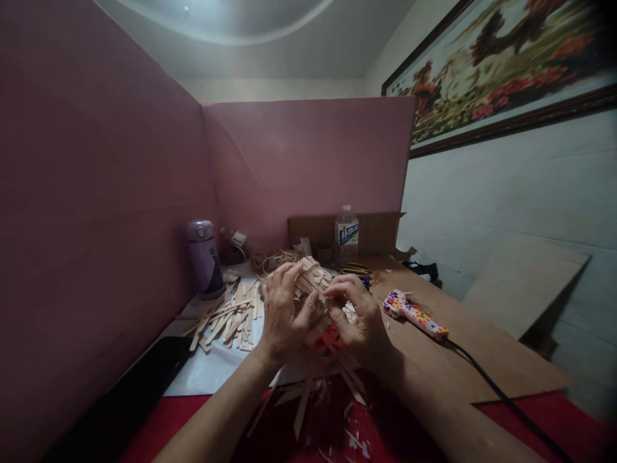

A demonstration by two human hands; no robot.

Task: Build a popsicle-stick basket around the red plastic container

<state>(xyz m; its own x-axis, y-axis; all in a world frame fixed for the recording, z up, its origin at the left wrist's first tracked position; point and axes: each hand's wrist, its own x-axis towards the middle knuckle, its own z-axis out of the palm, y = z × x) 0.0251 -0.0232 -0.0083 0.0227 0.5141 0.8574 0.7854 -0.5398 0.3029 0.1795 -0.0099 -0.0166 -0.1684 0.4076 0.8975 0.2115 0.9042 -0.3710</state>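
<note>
Left hand (282,308) grasps a stick-built piece (314,278), fingers over its left side, thumb on the near side. Right hand (359,315) is at the piece's right side, fingers curled, thumb and index close together; can't tell whether it pinches the piece or something small. Piece sits mid-scene, tilted, between both hands, pale flat sticks side by side with a small petal-shaped bit on the surface. Something red (328,341) shows just below, partly hidden by the hands.

Near side: loose sticks (303,408) and scraps on a red cloth (544,418). Left of the left hand: messy stick pile (236,318) on a white sheet (202,379); dark flat object (144,386) at near left, unclear what. Far left: purple bottle (205,260), upright. Far middle: labelled clear bottle (347,235), upright, in front of a low cardboard strip (308,231); yellow-handled tool (354,269) lies nearer, half blocked by the right hand.

Right: flower-patterned glue gun (414,315) on a brown board (463,360), black cord (496,389) trailing near right. Pink panels (308,148) stand left and far; framed picture (506,71) hangs upper right.
</note>
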